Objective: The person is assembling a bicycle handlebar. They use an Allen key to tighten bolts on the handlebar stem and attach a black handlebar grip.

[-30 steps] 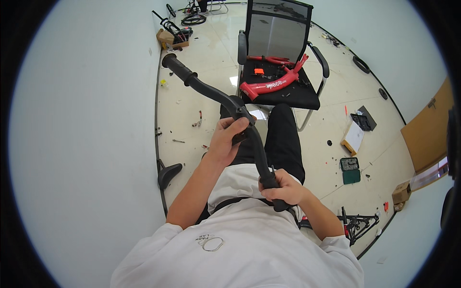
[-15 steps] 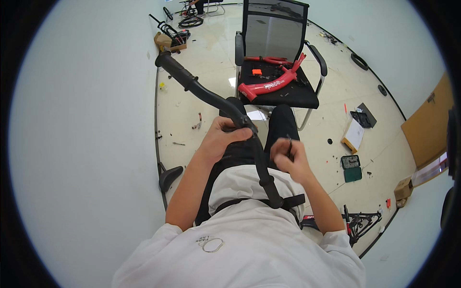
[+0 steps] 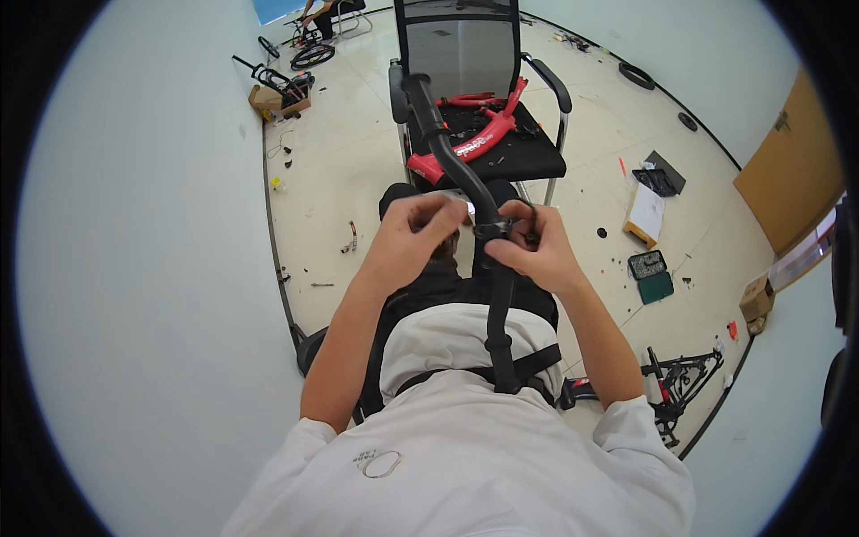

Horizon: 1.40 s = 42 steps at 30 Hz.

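A black bicycle handlebar (image 3: 463, 176) with a grip at each end slants across my lap; its near end rests against my shirt. My right hand (image 3: 543, 249) is closed at the bar's middle, thumb pressed beside a small black clamp-like fitting (image 3: 490, 230). Something small and dark shows among its curled fingers, too unclear to name. Just left of the bar is my left hand (image 3: 413, 240), apart from it, with thumb and forefinger pinched together. What that pinch holds, if anything, is hidden.
Ahead stands a black mesh chair (image 3: 537, 166) bearing a red bicycle frame (image 3: 479, 141). A green case (image 3: 656, 287) and a white-and-yellow box (image 3: 646, 215) lie on the right floor. A black frame (image 3: 684, 385) lies near right. Another person (image 3: 320, 20) works at far left.
My left hand has let go of the handlebar and moved to its left. My right hand has come in and taken hold of its middle. The bar stands more upright in view.
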{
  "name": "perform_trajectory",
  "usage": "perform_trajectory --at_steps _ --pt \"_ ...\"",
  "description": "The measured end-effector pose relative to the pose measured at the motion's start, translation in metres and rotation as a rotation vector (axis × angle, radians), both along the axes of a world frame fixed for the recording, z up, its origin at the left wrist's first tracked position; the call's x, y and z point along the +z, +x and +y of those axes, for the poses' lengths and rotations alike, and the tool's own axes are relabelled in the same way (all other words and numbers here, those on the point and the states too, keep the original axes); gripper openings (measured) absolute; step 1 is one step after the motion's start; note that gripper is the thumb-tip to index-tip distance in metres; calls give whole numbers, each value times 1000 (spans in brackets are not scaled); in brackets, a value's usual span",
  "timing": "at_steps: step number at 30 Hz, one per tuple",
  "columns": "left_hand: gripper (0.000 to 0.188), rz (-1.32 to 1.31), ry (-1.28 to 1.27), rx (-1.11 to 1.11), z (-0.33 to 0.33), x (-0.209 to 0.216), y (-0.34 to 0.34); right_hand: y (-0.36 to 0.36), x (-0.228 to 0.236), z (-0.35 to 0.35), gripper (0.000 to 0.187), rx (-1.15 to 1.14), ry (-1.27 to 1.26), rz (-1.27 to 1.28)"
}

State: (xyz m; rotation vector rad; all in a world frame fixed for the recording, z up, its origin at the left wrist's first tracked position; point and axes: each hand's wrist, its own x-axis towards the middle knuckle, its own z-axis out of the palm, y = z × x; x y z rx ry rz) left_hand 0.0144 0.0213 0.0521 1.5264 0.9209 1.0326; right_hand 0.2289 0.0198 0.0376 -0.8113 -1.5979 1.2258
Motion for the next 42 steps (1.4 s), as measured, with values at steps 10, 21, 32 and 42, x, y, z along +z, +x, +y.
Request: perform_trajectory --at_steps 10,21,32,42 --pt "28 -272 -162 95 18 10 34 10 1 8 23 61 30 -64" --pt "24 -162 -41 74 16 22 50 9 4 -8 25 -144 301 -239" --pt "24 -161 -1 83 3 17 47 9 -9 -4 23 -196 528 -234" --pt "23 -49 79 149 -7 25 50 19 17 -6 19 9 379 -371"
